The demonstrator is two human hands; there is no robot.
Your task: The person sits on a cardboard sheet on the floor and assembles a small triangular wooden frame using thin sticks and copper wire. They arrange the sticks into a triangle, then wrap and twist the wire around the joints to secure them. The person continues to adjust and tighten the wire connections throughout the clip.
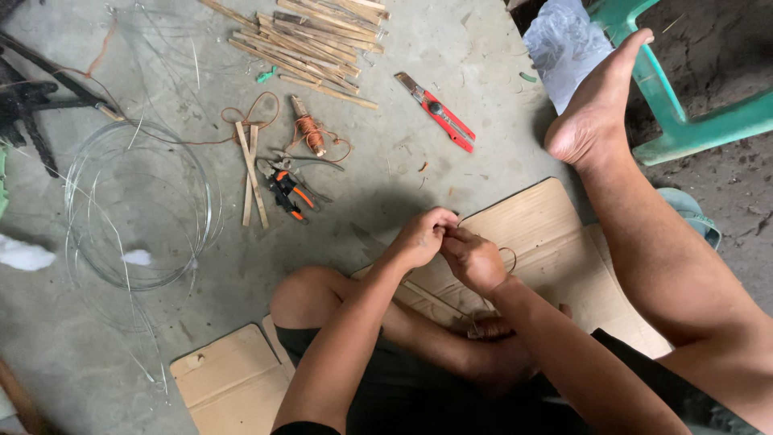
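Both hands pinching thin wire (509,256) together: left hand (420,238), right hand (473,259), fingers closed tight; I'm keeping tension steady, twisting close over cardboard (531,221)

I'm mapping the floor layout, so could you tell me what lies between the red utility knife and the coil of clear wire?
In the head view, between the red utility knife and the wire coil lie a thread spool, orange-handled pliers and two loose bamboo sticks.
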